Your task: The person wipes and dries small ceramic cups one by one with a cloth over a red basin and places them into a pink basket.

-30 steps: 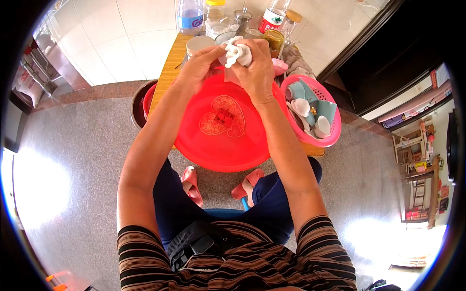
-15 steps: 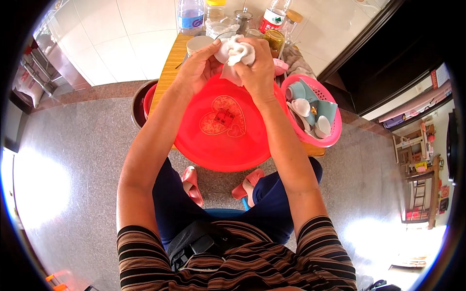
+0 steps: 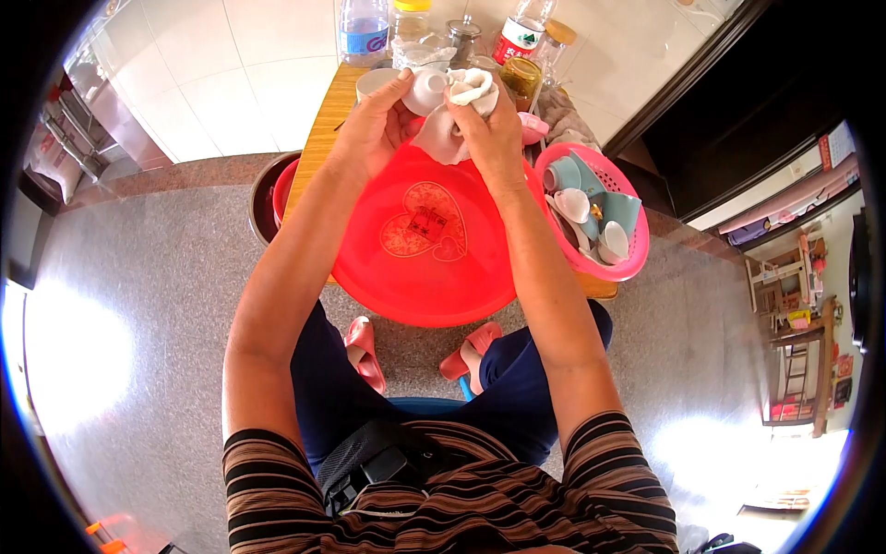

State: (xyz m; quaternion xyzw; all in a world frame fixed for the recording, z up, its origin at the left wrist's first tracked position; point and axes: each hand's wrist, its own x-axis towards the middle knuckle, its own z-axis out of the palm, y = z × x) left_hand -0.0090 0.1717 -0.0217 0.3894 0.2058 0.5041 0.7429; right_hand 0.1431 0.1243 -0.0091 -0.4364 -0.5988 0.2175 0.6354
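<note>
Above the far rim of a red basin (image 3: 369, 277), my left hand (image 3: 374, 129) grips a small white cup (image 3: 425, 92) whose base ring faces up. My right hand (image 3: 494, 129) is closed on a bunched white cloth (image 3: 447, 138), held against the right side of the cup. Part of the cloth hangs down over the basin. A printed heart pattern decorates the basin's inside. To the right, a pink basket (image 3: 632, 263) holds several white cups or spoons and pale blue pieces.
Behind my hands on the wooden table (image 3: 318, 134) stand a water bottle (image 3: 363, 37), a yellow-lidded jar (image 3: 411, 23), a red-labelled bottle (image 3: 521, 37), an amber glass jar (image 3: 522, 78) and a metal pot (image 3: 463, 42). A steel bowl (image 3: 261, 198) sits at the left.
My right hand has shifted slightly right with the cloth, exposing more of the cup. The cup has turned so that its base shows. The basin and basket have stayed put.
</note>
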